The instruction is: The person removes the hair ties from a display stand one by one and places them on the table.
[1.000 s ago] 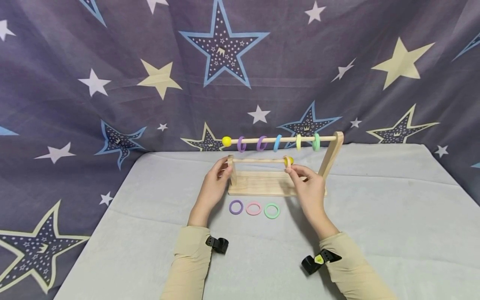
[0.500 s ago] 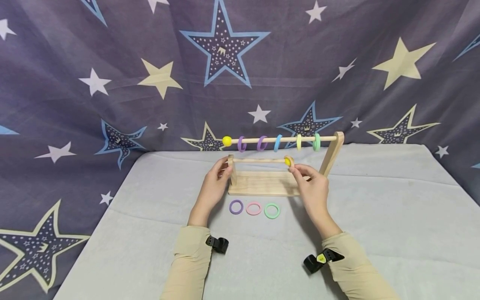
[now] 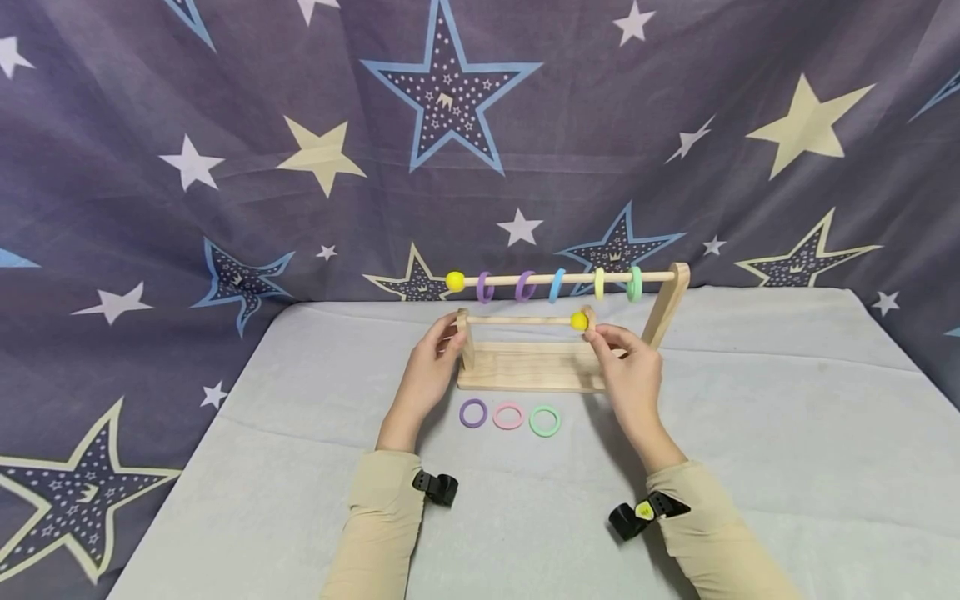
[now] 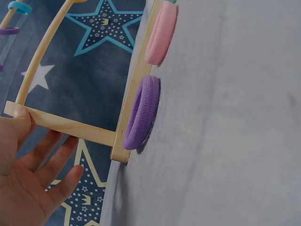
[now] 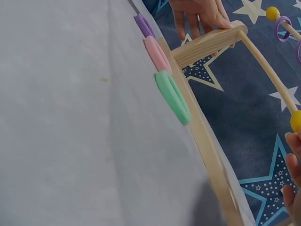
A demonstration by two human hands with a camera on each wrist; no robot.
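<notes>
A wooden rack (image 3: 525, 379) carries two rods ending in yellow balls. My left hand (image 3: 427, 371) pinches the top of its short upright (image 4: 70, 125), thumb on the near side. My right hand (image 3: 630, 375) pinches a pale orange hair tie (image 3: 591, 317) between thumb and fingertips, just right of the yellow ball (image 3: 579, 321) on the lower rod (image 3: 521, 320). In the right wrist view, the right fingers sit at the frame's edge and the hair tie is hidden. A purple hair tie (image 3: 473, 413), a pink one (image 3: 508, 416) and a green one (image 3: 545, 421) lie before the rack.
On the upper rod (image 3: 573, 279) hang several hair ties: purple, blue (image 3: 556, 286), yellow and green (image 3: 635, 285). The taller upright (image 3: 667, 304) rises at the rack's right. A grey cloth (image 3: 787, 433) covers the table, and a star-patterned curtain (image 3: 247, 125) hangs behind.
My right hand has shifted slightly right, bringing the pale orange hair tie from around the yellow ball to just beyond its right side. My left hand has kept its hold on the upright.
</notes>
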